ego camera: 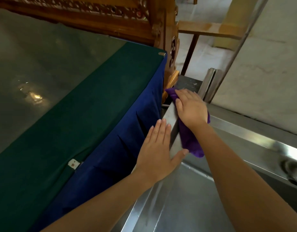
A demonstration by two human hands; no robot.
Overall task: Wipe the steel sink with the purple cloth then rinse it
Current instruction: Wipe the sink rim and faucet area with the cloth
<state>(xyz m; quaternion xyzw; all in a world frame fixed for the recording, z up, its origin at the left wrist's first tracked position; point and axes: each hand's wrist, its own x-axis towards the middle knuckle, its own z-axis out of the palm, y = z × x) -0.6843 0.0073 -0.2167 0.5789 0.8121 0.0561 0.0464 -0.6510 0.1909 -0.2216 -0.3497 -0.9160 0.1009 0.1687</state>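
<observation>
Purple cloth (pixel 189 136) lies lengthwise along the sink rim (pixel 170 114) under my flat right hand (pixel 191 108); my open left hand (pixel 157 151), empty, braces the rim's outer side.

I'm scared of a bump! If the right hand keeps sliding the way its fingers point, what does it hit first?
Probably the carved wood frame by the sink edge's far end. The right hand, flat on the purple cloth, points up-left along that edge. Depth is unclear.

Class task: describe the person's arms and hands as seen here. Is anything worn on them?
Both forearms are bare as far as the frame shows; no sleeves visible. The left hand and right hand wear no gloves, and no rings, watch or bracelets show. Fingernails are short and unpainted.
</observation>
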